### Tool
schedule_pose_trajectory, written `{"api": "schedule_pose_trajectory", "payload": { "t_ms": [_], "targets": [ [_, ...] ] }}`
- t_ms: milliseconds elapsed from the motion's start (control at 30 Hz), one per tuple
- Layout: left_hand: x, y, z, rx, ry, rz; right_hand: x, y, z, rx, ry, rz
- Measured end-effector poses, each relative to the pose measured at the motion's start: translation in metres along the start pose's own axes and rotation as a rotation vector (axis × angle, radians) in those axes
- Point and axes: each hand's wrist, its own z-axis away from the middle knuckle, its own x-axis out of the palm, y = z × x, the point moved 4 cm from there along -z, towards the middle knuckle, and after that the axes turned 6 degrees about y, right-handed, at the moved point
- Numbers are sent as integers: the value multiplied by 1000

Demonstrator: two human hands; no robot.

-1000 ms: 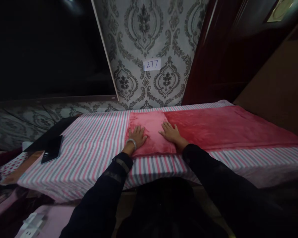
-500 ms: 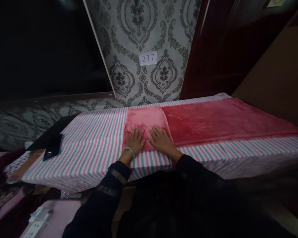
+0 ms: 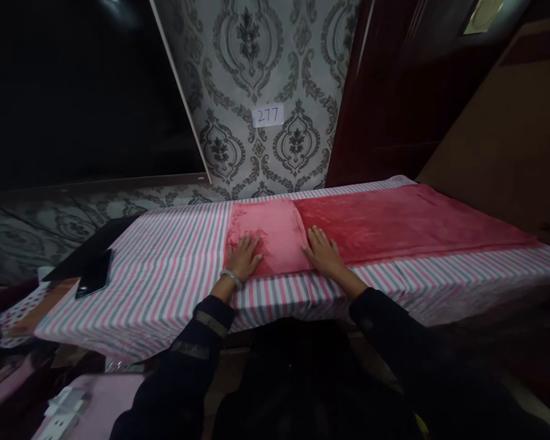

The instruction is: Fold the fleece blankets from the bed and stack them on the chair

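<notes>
A plush red-pink blanket [image 3: 385,220] lies in a long strip over the striped cloth [image 3: 178,256], its left end folded over into a lighter pink flap [image 3: 275,229]. My left hand [image 3: 244,256] rests flat near the folded left edge, fingers spread, with a bracelet at the wrist. On the flap's right edge, where it meets the darker red part, my right hand [image 3: 324,252] lies with its fingers stretched out. Both hands press on the blanket's surface and grasp nothing.
A dark phone [image 3: 94,274] lies on the cloth at the left. Behind the table are a large black screen [image 3: 87,91], patterned wallpaper with a paper label [image 3: 268,115] reading 277, and a dark red door [image 3: 394,91]. A power strip [image 3: 64,409] sits at lower left.
My right hand has slid rightward across the flap to its right edge. My left hand stays at the left side of the flap. The view has shifted slightly.
</notes>
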Motion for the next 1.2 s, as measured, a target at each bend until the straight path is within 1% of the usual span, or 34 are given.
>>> {"api": "schedule_pose_trajectory", "payload": {
  "t_ms": [67,133,200,233,300,367,400,467,533,600,667,733,800,833,867,900,967,1033,1067,1133,1200],
  "targets": [
    [-11,-9,-2,-47,24,17,-7,-17,-7,-77,35,-15],
    [-21,-19,-5,-110,44,8,-12,-41,-15,-169,36,-25],
    [-24,-27,-9,-159,41,-6,-13,-68,-25,-244,23,-34],
    [-22,-29,-10,-163,33,-12,-12,-80,-29,-280,16,-39],
    [-14,-28,-13,-127,8,-30,-6,-100,-35,-364,4,-57],
    [-1,-23,-13,-70,-18,-48,4,-111,-38,-445,-8,-68],
    [4,-21,-13,-51,-27,-57,9,-113,-38,-476,-10,-71],
    [12,-18,-11,-39,-34,-65,18,-109,-37,-511,-3,-67],
    [15,-18,-9,-30,-32,-61,24,-96,-37,-519,1,-48],
    [14,-22,-8,-25,-36,-39,24,-75,-39,-507,-16,-17],
    [10,-30,-11,-19,-74,10,19,-51,-47,-469,-57,15],
    [3,-40,-21,-27,-93,72,9,-31,-61,-393,-86,43],
    [-11,-51,-41,-58,-25,109,-4,-23,-81,-311,-64,67],
    [-18,-54,-54,-73,27,114,-10,-26,-92,-284,-39,73],
    [-25,-56,-68,-80,69,113,-14,-34,-103,-273,-14,73],
    [-29,-57,-82,-78,89,108,-16,-45,-114,-280,4,64],
    [-28,-55,-109,-54,65,82,-13,-72,-132,-342,21,28],
    [-16,-52,-127,-26,16,34,0,-95,-145,-421,25,-13],
    [-8,-52,-132,-14,-5,8,8,-101,-150,-451,21,-25],
    [12,-53,-137,-3,-33,-25,25,-103,-155,-456,6,-27],
    [27,-56,-137,-5,-44,-33,39,-96,-157,-422,-2,-19]
  ]
}}
